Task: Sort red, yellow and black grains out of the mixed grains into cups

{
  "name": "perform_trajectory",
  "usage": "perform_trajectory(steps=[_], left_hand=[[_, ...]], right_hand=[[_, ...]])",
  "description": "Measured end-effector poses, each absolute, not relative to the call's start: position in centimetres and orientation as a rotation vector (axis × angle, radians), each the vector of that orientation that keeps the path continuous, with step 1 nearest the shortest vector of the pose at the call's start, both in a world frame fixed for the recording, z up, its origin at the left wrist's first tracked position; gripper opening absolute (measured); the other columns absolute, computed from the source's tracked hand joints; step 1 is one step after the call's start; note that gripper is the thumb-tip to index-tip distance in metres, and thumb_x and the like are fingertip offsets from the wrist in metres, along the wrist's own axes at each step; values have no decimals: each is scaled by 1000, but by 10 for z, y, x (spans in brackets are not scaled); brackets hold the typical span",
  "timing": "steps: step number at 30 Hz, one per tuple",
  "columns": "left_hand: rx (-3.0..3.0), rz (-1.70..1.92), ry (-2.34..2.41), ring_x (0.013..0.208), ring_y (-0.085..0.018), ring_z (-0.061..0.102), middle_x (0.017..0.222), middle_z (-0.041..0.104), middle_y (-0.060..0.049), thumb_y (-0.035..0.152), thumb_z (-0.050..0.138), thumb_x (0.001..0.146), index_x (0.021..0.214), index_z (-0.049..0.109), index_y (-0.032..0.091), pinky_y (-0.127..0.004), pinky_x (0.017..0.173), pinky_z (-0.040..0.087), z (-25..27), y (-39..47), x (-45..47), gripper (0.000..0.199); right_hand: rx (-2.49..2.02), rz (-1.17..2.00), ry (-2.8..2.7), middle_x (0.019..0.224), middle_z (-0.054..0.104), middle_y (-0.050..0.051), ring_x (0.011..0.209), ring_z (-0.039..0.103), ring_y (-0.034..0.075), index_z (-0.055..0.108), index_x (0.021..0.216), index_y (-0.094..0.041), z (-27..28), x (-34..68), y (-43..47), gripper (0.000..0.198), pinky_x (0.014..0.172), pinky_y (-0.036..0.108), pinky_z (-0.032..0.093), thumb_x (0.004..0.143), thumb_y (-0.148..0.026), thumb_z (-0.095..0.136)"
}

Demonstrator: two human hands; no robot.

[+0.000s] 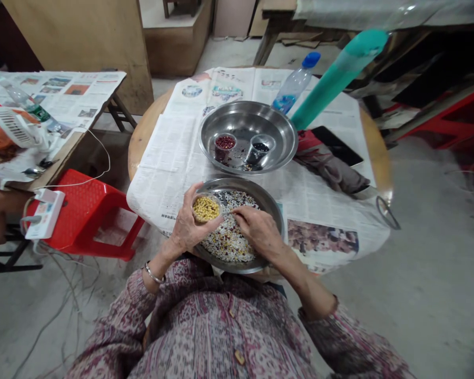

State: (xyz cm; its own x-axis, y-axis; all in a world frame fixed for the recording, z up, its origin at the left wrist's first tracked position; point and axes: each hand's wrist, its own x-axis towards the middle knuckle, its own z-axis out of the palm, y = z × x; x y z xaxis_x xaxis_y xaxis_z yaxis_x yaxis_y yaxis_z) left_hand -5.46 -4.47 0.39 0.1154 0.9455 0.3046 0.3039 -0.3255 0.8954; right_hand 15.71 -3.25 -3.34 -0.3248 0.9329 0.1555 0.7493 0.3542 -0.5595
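Note:
My left hand point(187, 223) is wrapped round a clear plastic cup of yellow beans point(205, 208), held over the left side of a steel basin point(274, 216). White grains mixed with yellow, red and dark beans point(231, 242) cover the basin's bottom. Over its right side is my right hand point(256, 229), thumb and fingers pinched together near the grains; whatever is between the fingertips is too small to make out. Just behind stands a second steel basin point(256, 113), holding a cup of red beans point(225, 143) and a cup of black beans point(259, 147), with loose beans around them.
Newspaper point(161, 152) covers the round table point(140, 139). To the right of the far basin are a bottle with a blue cap point(294, 84), a tall green cylinder point(339, 76), a folded umbrella point(334, 168) and a dark phone point(335, 145). A red stool point(87, 210) with a power strip point(45, 216) stands left.

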Motion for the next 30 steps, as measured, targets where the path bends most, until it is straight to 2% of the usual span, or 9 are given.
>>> perform_trajectory(steps=[6, 10, 13, 16, 18, 21, 23, 26, 30], left_hand=[[1786, 1236, 1163, 103, -22, 64, 115, 60, -6, 29, 75, 78, 129, 46, 23, -40, 95, 55, 8, -32, -57, 59], [1808, 1235, 1117, 107, -22, 64, 116, 61, -7, 28, 76, 78, 125, 47, 22, -40, 97, 55, 11, -23, -54, 55], [1887, 1239, 1135, 109, -23, 64, 117, 63, -8, 27, 77, 78, 125, 48, 22, -41, 97, 54, 19, -15, -49, 56], [2053, 1242, 1181, 113, -25, 63, 116, 67, -7, 26, 79, 77, 126, 50, 22, -45, 101, 51, 30, -3, -43, 57], [2150, 1225, 1155, 113, -26, 63, 114, 69, -6, 26, 79, 77, 127, 50, 22, -46, 102, 49, 38, 8, -39, 58], [2257, 1198, 1088, 114, -26, 64, 115, 70, -7, 26, 80, 78, 130, 48, 22, -46, 104, 48, 49, 29, -29, 61], [2306, 1181, 1084, 117, -26, 63, 119, 69, -8, 27, 79, 80, 132, 47, 21, -48, 106, 47, 56, 44, -20, 61], [2320, 1166, 1146, 119, -27, 62, 124, 67, -9, 28, 76, 81, 130, 48, 21, -48, 107, 46, 62, 70, -6, 57], [2311, 1125, 1230, 115, -26, 62, 122, 65, -9, 22, 74, 79, 121, 52, 19, -46, 105, 49, 59, 101, 11, 47]], right_hand=[[-1404, 579, -2195, 100, 75, 9, 94, 70, 22, 70, 100, -19, -36, 180, -47, 21, 89, 37, 55, 95, -19, 50], [-1285, 712, -2265, 96, 73, 6, 91, 68, 19, 70, 101, -21, -31, 166, -63, 20, 85, 32, 54, 97, -18, 51], [-1215, 741, -2369, 100, 72, 6, 96, 66, 19, 70, 106, -22, -27, 148, -66, 20, 86, 32, 54, 98, -21, 52], [-1143, 670, -2512, 109, 72, 7, 105, 63, 21, 70, 111, -23, -24, 132, -62, 21, 87, 33, 54, 97, -23, 54], [-1160, 564, -2579, 111, 71, 7, 106, 61, 22, 70, 112, -23, -24, 127, -58, 23, 85, 33, 54, 95, -18, 55], [-1348, 369, -2528, 109, 71, 8, 104, 60, 24, 71, 106, -21, -28, 132, -51, 26, 81, 33, 54, 89, -8, 56], [-1447, 281, -2398, 112, 70, 9, 107, 60, 25, 72, 103, -21, -34, 140, -49, 25, 81, 34, 55, 88, -8, 56], [-1422, 257, -2218, 118, 68, 10, 113, 61, 25, 72, 105, -23, -42, 152, -51, 23, 86, 36, 57, 92, -14, 54], [-1341, 323, -2129, 112, 70, 8, 109, 64, 24, 71, 108, -25, -46, 159, -58, 26, 91, 39, 58, 94, -16, 51]])
